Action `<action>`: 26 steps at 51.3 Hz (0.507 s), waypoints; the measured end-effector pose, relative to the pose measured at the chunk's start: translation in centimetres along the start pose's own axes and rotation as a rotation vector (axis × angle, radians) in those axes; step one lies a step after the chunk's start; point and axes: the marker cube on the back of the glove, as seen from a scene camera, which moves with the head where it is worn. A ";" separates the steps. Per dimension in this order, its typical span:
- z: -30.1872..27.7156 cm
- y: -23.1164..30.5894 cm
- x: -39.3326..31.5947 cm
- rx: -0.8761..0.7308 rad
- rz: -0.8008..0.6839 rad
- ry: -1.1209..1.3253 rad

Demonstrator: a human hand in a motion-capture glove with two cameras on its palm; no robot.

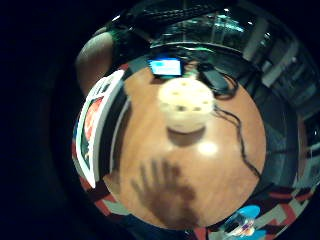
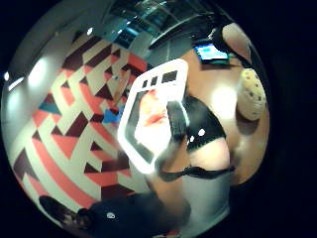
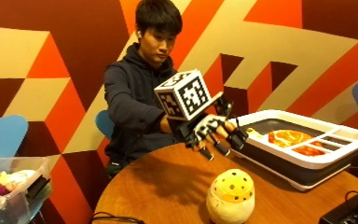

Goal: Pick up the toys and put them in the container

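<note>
On the left side of the outside view, a clear bin [image 3: 8,186] beside the table holds some soft, colorful things. They may be toys, but I cannot tell.

In the middle, the person's gloved right hand [image 3: 213,133] hangs in the air over the round wooden table [image 3: 160,186]. The fingers [image 3: 205,151] are spread apart and point down. They hold nothing.

A bit right of the hand, and lower down, a yellow toy [image 3: 230,196] stands on the table. It looks like an egg with little round holes in its top, and its long way goes up and down. The toy is in front of the fingers, closer to the near edge of the table, with a clear gap between them. So I think the hand must drop down and come forward to grab it.

On the right is the container [image 3: 328,154], a white and dark tub with compartments. It sits on the table right beside the hand. Orange and red things [image 3: 291,138] already lie inside.

I cannot read any words or labels.
</note>
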 end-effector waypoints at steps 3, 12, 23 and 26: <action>1.5 -1.2 3.0 -0.057 0.065 0.076; 7.5 -3.2 6.7 -0.260 0.133 0.154; 10.7 -5.0 7.7 -0.215 0.096 0.344; 10.9 -5.3 7.8 -0.203 0.080 0.322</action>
